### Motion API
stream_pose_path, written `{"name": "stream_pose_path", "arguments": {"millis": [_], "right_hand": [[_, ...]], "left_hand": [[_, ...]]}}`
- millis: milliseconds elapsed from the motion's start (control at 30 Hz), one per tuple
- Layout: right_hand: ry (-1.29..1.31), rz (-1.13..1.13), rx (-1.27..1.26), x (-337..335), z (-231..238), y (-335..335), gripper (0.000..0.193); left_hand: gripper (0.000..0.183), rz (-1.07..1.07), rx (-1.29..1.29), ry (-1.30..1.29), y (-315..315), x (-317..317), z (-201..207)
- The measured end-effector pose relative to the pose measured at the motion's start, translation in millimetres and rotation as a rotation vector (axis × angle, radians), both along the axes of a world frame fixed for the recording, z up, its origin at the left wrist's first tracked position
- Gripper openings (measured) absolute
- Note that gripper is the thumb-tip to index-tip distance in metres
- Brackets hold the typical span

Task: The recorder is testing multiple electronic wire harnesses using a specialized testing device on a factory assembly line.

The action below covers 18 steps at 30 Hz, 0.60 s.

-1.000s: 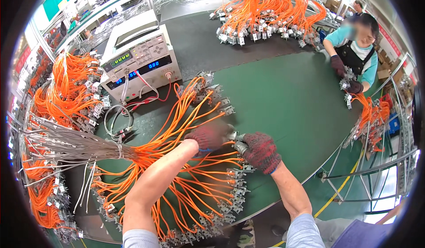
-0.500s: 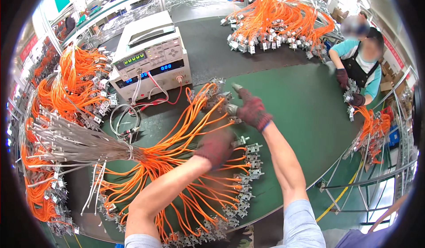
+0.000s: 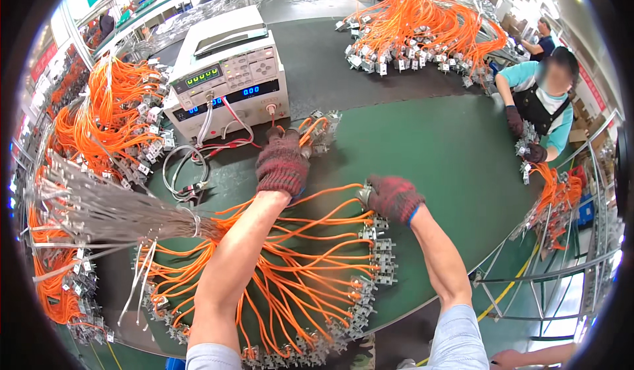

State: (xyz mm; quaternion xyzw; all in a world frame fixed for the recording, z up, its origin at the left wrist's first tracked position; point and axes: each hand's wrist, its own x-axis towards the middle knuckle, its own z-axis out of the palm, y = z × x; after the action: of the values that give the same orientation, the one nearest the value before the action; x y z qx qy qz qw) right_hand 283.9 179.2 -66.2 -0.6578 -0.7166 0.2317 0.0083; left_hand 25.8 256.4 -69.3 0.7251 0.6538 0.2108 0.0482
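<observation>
A bundle of orange cables (image 3: 290, 284) fans out over the green tabletop, with small grey metal connectors (image 3: 383, 258) along its outer ends. My left hand (image 3: 282, 162), in a dark red and grey knit glove, is closed over orange cables at the fan's far side; its palm hides most of the grip. Close by its fingers lies a cluster of connectors (image 3: 320, 131). My right hand (image 3: 396, 198), gloved alike, pinches a metal connector (image 3: 364, 194) on one cable's end at the fan's right. Grey braided wire ends (image 3: 119, 205) spread leftward from a tie.
Stacked white bench instruments (image 3: 228, 73) with lit displays and test leads (image 3: 185, 172) stand beyond the fan. More orange cable heaps lie at the left (image 3: 105, 126) and far right (image 3: 422, 27). A co-worker (image 3: 541, 106) handles cables at the right, by a metal-tube rack (image 3: 541, 291).
My left hand has moved away and slightly left, over the far cables. My right hand has come nearer, from the far cluster to a connector at the fan's right, its fingers now closed.
</observation>
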Motion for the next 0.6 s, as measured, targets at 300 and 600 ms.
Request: {"name": "stream_pose_path", "arguments": {"millis": [300,600], "right_hand": [[-0.079,0.089,0.381,12.4,-24.8,-19.0,0.046],[-0.038,0.052,0.325,16.2,-19.1,-21.1,0.041]], "left_hand": [[0.040,0.055,-0.051,-0.519,17.1,-11.7,5.9],[0.041,0.165,-0.379,-0.581,-21.9,11.8,-39.3]]}}
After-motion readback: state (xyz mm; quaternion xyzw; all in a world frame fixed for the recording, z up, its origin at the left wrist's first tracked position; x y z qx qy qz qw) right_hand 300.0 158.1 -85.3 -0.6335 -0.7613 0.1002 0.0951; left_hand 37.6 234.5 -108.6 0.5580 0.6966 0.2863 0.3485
